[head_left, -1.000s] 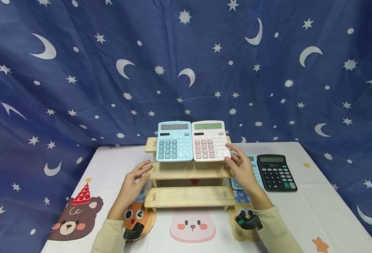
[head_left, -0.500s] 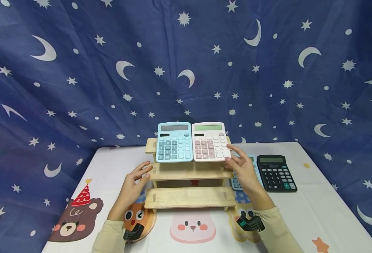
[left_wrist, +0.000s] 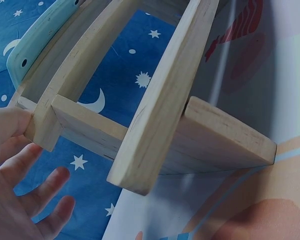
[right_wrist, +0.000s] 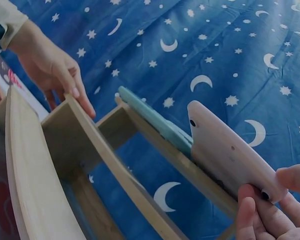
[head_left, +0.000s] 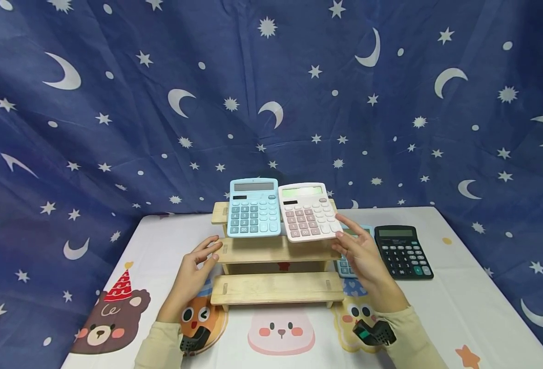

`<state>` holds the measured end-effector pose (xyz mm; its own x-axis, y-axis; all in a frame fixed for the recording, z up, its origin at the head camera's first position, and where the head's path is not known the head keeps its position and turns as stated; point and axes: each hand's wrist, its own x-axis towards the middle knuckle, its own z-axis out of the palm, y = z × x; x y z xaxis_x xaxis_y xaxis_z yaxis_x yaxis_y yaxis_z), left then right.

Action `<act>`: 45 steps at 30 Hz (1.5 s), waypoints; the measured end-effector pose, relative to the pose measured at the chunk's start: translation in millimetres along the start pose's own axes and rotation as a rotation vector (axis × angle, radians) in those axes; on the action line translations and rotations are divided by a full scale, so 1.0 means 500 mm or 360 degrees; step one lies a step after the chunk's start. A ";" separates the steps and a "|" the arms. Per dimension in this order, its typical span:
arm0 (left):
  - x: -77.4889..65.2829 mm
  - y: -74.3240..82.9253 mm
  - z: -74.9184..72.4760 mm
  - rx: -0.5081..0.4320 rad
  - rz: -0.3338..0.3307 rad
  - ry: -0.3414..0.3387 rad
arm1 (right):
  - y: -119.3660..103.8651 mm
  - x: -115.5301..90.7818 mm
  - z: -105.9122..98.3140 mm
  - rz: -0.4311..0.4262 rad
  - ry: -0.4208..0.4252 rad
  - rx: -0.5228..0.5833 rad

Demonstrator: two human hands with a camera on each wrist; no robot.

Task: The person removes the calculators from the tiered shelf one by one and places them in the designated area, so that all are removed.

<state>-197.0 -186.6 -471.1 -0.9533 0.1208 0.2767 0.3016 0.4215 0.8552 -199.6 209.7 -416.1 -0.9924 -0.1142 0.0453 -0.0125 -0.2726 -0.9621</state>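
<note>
In the head view my right hand (head_left: 361, 256) pinches the lower right corner of a white calculator (head_left: 309, 212) with pink keys. That calculator leans over the top of a tiered wooden shelf (head_left: 278, 287), turned askew beside an upright light-blue calculator (head_left: 254, 207). The right wrist view shows the white calculator's back (right_wrist: 230, 155), with thumb and fingers at its lower corner. My left hand (head_left: 193, 274) grips the left end of the middle board between thumb and fingers. Seen from the left wrist, the other fingers (left_wrist: 45, 192) stay spread off the wood.
Right of the shelf, a black calculator (head_left: 404, 253) lies on the white patterned tablecloth (head_left: 460, 287). Another light-blue calculator (head_left: 345, 269) lies there, partly hidden behind my right hand. A dark blue star-and-moon curtain (head_left: 271, 77) hangs behind the table.
The white calculator has tilted and shifted slightly down and forward, its lower corner moving right with my right hand. My left hand has kept its place at the shelf end.
</note>
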 end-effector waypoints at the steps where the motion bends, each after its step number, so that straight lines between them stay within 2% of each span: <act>1: 0.000 0.000 0.000 0.0001 -0.0003 0.0000 | -0.002 -0.003 0.000 0.0001 -0.0009 0.0019; 8: 0.000 0.002 -0.001 -0.0003 -0.0010 0.0000 | -0.012 -0.020 -0.009 -0.0010 -0.0015 0.0109; 27: 0.000 0.004 0.002 -0.0005 -0.0001 0.0012 | -0.033 -0.078 -0.072 -0.0199 -0.0076 0.0035; 35: -0.002 0.005 0.001 -0.0002 0.0012 0.0010 | -0.036 -0.097 -0.094 -0.0258 -0.0106 0.0079; 45: 0.000 0.005 0.000 -0.0012 -0.0002 0.0010 | -0.034 -0.113 -0.120 -0.0223 -0.0065 0.0020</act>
<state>-196.0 -185.5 -468.9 -0.9535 0.1148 0.2785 0.3008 0.4149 0.8587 -150.6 278.0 -418.7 -0.9752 -0.1130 0.1904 -0.1491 -0.3004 -0.9421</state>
